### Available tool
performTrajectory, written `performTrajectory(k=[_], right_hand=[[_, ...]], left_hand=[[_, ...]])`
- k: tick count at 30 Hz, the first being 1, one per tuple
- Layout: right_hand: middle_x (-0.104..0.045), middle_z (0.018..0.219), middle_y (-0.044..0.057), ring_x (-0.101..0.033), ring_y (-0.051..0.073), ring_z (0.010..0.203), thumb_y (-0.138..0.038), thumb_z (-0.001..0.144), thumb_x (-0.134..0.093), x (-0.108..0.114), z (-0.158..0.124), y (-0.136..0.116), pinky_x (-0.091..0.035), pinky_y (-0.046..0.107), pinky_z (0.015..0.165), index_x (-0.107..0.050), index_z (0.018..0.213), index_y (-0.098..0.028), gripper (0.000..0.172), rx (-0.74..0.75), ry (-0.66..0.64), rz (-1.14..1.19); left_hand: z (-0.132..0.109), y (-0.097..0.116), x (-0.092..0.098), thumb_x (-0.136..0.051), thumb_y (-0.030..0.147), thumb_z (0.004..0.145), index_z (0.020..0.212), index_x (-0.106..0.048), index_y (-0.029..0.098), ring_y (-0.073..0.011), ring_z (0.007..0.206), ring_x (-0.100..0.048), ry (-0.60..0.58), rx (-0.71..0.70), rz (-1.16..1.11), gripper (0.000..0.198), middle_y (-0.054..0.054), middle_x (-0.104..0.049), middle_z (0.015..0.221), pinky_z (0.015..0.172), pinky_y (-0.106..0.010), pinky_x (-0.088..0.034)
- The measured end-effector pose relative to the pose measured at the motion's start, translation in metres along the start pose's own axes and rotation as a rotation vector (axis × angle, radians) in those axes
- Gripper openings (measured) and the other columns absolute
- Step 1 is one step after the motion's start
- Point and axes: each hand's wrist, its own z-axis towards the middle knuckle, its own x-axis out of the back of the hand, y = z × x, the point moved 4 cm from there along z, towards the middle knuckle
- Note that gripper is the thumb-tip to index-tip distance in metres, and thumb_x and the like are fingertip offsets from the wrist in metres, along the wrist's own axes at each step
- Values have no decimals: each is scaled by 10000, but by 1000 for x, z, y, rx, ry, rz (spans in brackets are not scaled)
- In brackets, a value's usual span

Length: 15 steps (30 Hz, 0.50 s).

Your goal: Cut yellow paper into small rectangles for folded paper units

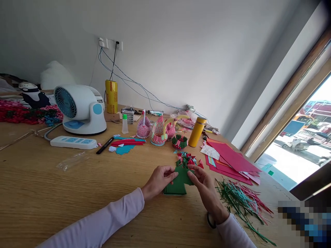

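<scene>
Both hands meet over a small stack of green paper [179,184] lying on the wooden table [51,193]. My left hand [158,180] pinches the stack's left upper edge with thumb and fingers closed on it. My right hand [205,188] grips the right upper corner of the same green paper. Just beyond the fingers lies a heap of small folded red and green paper triangles [186,159].
Red and pink paper sheets [231,160] lie to the right, with green and pink paper strips [241,201] in front of them. Further back stand pink folded-paper swans [161,131], a yellow flask [196,131], a glue bottle [125,124], a white fan [80,108] and a power strip [73,142].
</scene>
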Motion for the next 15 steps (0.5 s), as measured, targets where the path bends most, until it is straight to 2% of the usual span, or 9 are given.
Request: performTrajectory(k=[2,5,8,11,13,15], right_hand=[[-700,734,36,-617,157,620,-441,729,-728,-1,0,1,-464,256,560,-674,894,-173,319,-22,-34,-1],[-680,646,19,-591,149,552,-442,686,-760,-3,-1,-1,-466,270,551,-672,733,-168,291,-32,-69,8],[-666,634,10,-576,149,543,-437,677,-766,-6,-2,-6,-462,272,540,-675,723,-171,284,-28,-90,24],[-649,642,-2,-566,140,563,-417,704,-753,-6,-5,-9,-456,258,551,-693,787,-179,259,-14,-96,57],[-641,655,-10,-560,131,581,-407,730,-735,-5,-6,-10,-453,249,570,-698,838,-195,240,-4,-90,89],[-633,672,-12,-557,126,594,-400,744,-723,-4,-7,-10,-449,245,583,-697,840,-207,217,2,-86,120]], left_hand=[[-1,1,1,-592,476,781,664,-526,148,-85,546,-492,18,-11,-23,354,36,-502,636,541,-207,-387],[-3,3,0,-597,474,785,716,-562,140,-94,540,-542,-47,-2,-64,343,16,-564,665,525,-207,-402],[-4,7,-1,-584,489,797,768,-619,126,-118,545,-583,-106,9,-75,366,-11,-618,644,488,-205,-397],[-5,10,0,-576,478,813,938,-678,115,-128,564,-606,-141,5,-81,398,-34,-669,666,478,-197,-394],[-6,11,1,-597,465,805,1030,-678,123,-136,593,-628,-157,-7,-118,417,-44,-694,717,496,-200,-419],[-6,11,2,-632,456,780,1042,-680,129,-154,623,-652,-159,-7,-178,422,-51,-706,761,522,-219,-456]])
